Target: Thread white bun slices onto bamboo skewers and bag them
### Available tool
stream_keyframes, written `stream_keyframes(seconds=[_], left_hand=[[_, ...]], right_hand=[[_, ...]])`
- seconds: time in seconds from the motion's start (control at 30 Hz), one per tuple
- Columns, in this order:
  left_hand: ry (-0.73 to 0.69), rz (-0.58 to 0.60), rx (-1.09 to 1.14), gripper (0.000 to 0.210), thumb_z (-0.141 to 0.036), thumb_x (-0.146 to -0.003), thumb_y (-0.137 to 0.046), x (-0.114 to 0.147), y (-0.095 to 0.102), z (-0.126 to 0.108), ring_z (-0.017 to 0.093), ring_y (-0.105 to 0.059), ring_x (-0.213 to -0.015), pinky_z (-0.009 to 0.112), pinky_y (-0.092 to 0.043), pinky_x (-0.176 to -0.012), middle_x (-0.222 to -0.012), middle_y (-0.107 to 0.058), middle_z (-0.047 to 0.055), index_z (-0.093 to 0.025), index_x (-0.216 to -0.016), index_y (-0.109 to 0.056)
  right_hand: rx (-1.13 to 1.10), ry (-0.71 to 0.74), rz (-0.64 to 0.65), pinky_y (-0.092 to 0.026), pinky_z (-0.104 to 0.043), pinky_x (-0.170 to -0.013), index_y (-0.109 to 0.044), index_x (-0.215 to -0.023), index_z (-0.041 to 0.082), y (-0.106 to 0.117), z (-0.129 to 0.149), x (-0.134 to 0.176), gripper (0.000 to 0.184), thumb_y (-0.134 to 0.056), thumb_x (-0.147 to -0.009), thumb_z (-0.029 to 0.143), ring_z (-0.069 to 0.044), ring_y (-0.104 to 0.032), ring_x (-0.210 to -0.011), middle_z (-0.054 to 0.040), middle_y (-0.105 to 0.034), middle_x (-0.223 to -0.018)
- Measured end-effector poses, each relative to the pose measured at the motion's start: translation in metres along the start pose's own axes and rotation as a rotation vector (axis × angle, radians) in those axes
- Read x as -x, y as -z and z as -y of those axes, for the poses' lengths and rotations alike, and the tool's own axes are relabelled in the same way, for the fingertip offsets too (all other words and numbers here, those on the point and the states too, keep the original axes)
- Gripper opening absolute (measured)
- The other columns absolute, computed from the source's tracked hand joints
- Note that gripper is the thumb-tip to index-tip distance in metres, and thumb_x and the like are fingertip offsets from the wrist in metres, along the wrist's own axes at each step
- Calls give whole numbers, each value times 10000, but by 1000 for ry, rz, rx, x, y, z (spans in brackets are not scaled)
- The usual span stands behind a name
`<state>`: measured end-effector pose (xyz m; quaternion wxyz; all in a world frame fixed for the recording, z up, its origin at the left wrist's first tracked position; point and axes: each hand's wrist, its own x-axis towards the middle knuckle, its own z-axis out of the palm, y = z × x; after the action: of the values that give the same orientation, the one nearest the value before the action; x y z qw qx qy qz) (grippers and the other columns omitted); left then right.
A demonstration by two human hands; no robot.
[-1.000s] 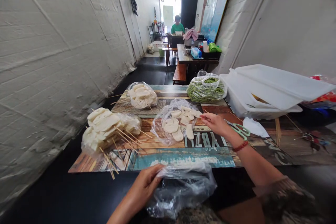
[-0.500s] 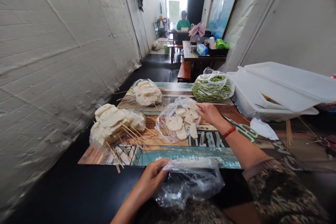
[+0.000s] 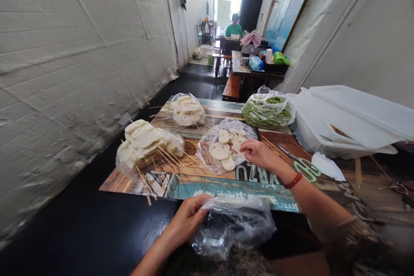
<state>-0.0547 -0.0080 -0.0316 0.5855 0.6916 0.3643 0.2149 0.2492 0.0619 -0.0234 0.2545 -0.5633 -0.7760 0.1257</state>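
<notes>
My left hand [image 3: 193, 214] is closed on the gathered edge of a clear plastic bag [image 3: 237, 228] at the table's front edge. Over the table, my right hand [image 3: 261, 155] has its fingers curled inward beside several pale, flat slices [image 3: 220, 152]; what its fingertips hold, if anything, is hidden. Those slices lie on a spread clear plastic sheet or bag [image 3: 207, 138]. To the left is a big heap of pale slices on skewers [image 3: 142, 140], partly bagged, with its thin wooden sticks pointing toward me.
Another bag of pale slices [image 3: 188, 110] sits farther back, and a bag of green vegetables [image 3: 268, 110] at the back right. Scissors with green handles [image 3: 307, 169], loose sticks [image 3: 274, 146], white tissue [image 3: 328, 166] and white plastic tubs [image 3: 343, 116] are rightward. A person [image 3: 234, 29] sits far off.
My right hand has drawn back toward me from the far side of the slices, and a slice near the front right no longer shows. My left hand keeps its grip. The view has shifted slightly.
</notes>
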Motion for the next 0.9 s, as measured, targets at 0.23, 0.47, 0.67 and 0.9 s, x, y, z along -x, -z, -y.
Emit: stream_keyframes(seconds=[0.23,0.47,0.67,0.9], left_hand=[[16,-31,59,553,-653,-860,-488,7,0,5,173,-496,-723,280,-416,-743,-764,-619,49,-139,-749,-660],[31,-17,70,567,-645,-870,-473,10,-1,4,170,-482,-721,266,-392,-703,-757,-602,47,-120,-831,-685],[5,-37,64,549,-648,-861,-487,9,0,6,161,-465,-694,254,-385,-666,-704,-565,27,-140,-747,-661],[-7,-98,46,467,-567,-883,-508,14,5,5,187,-533,-766,268,-424,-712,-804,-643,55,-145,-826,-700]], right_hand=[[-38,43,-37,-544,-374,-843,-687,-1170,172,4,15,-29,332,-611,-848,138,-225,-665,-966,-129,-667,-1205],[246,263,95,-481,-410,-882,-694,-1090,186,-28,57,6,307,-756,-818,313,-271,-586,-1036,-124,-634,-1147],[371,287,-41,-454,-419,-868,-696,-821,185,-43,53,4,81,-650,-887,178,-267,-582,-1010,-93,-685,-1122],[13,208,-244,-490,-359,-840,-654,-840,177,-1,48,5,133,-557,-926,145,-218,-613,-939,-97,-666,-978]])
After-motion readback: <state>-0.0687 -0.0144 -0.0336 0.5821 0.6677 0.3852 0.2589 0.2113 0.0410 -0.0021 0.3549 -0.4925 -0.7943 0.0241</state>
